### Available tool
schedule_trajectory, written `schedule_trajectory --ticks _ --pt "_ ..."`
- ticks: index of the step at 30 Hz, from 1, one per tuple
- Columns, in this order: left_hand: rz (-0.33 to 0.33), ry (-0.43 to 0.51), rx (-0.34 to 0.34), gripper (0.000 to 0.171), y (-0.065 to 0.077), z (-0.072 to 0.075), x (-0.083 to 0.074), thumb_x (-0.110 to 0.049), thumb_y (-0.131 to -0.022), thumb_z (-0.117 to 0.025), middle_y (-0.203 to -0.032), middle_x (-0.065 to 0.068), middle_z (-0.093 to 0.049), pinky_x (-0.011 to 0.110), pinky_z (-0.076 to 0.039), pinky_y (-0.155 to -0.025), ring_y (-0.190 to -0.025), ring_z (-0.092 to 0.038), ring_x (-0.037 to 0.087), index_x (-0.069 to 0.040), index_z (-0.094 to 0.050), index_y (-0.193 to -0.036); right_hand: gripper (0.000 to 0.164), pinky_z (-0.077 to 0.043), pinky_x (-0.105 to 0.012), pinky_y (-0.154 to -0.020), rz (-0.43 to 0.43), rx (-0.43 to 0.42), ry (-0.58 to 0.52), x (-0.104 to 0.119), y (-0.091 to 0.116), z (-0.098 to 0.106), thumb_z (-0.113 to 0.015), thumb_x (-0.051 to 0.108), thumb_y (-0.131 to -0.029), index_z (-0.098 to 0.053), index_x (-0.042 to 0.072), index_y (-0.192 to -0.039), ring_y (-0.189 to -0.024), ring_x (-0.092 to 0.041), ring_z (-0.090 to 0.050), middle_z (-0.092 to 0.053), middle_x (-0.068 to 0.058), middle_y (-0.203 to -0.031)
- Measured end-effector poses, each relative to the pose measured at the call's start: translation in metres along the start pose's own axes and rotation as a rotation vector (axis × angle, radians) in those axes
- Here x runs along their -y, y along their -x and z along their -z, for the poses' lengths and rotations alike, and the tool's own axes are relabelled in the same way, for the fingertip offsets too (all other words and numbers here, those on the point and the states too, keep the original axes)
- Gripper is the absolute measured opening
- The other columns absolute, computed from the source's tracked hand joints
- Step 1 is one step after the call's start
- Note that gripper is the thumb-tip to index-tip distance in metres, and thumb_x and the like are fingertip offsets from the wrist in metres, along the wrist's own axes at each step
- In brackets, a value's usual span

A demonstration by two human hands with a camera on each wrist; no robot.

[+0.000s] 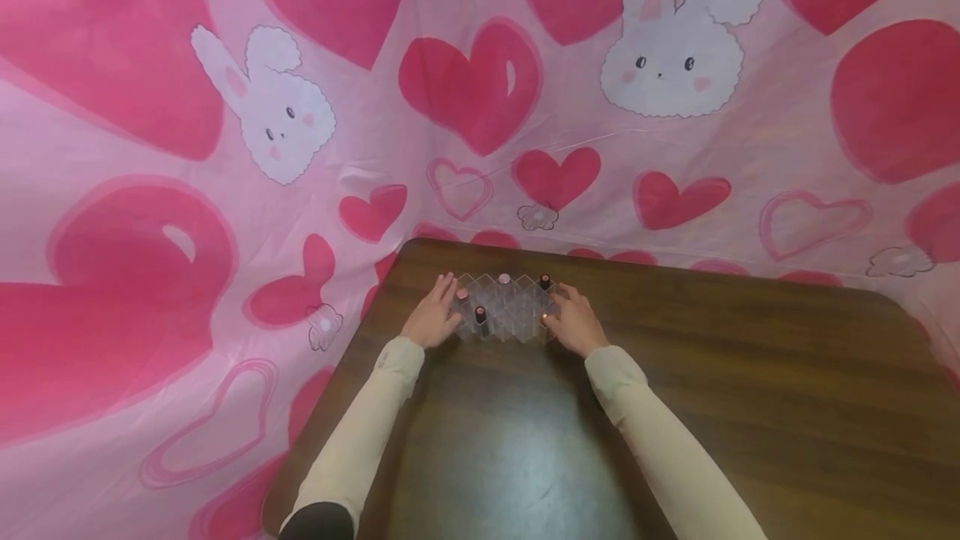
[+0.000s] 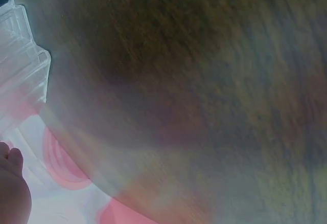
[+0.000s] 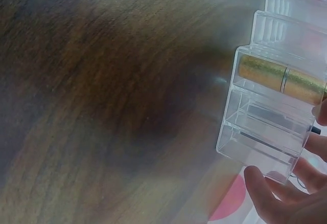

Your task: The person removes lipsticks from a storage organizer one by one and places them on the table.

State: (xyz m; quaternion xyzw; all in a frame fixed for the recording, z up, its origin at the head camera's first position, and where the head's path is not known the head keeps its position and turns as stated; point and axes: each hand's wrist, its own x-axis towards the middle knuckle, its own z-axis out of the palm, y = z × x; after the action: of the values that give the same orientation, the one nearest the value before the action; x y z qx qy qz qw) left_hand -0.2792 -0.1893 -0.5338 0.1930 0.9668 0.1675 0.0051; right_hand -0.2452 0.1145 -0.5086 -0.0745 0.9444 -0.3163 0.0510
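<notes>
A left hand [image 1: 431, 315] and a right hand [image 1: 579, 319], fingers spread wide, hold one clear lipstick organizer [image 1: 512, 311] by its ends near the wooden tabletop's [image 1: 750, 390] far edge; five tubes show inside (two pink-topped tubes [image 1: 504, 279], two black tubes [image 1: 481, 316], one gold tube [image 3: 260, 71]).

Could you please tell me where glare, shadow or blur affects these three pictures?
Head view: pale glare on the table, darker bands beside the sleeves; left wrist view: hazy, blurred table grain, the clear holder crisper; right wrist view: a broad dark patch, probably shadow, across the table.
</notes>
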Motion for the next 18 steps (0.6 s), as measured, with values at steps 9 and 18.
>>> schedule_trajectory --ticks 9,18 --pt "-0.007 -0.004 -0.016 0.07 0.0008 -0.0026 -0.0013 -0.035 -0.092 -0.047 -0.163 0.01 -0.016 0.043 -0.023 -0.121 -0.151 -0.011 0.027 -0.004 -0.027 -0.152 0.055 -0.034 -0.06 -0.11 0.028 -0.015 0.009 -0.005 0.0001 -0.0014 -0.055 0.024 -0.091 -0.049 -0.003 -0.138 -0.138 -0.043 -0.032 -0.027 -0.02 -0.155" --pt "-0.005 0.022 0.008 0.071 0.0024 0.0005 -0.0081 -0.035 -0.093 -0.049 -0.163 0.01 -0.016 0.042 -0.021 -0.121 -0.152 -0.009 0.027 -0.004 -0.025 -0.152 0.053 -0.037 -0.059 -0.108 0.046 -0.043 -0.019 -0.0071 0.0051 0.0023 -0.057 0.023 -0.089 -0.052 -0.004 -0.134 -0.135 -0.043 -0.035 -0.031 -0.021 -0.152"
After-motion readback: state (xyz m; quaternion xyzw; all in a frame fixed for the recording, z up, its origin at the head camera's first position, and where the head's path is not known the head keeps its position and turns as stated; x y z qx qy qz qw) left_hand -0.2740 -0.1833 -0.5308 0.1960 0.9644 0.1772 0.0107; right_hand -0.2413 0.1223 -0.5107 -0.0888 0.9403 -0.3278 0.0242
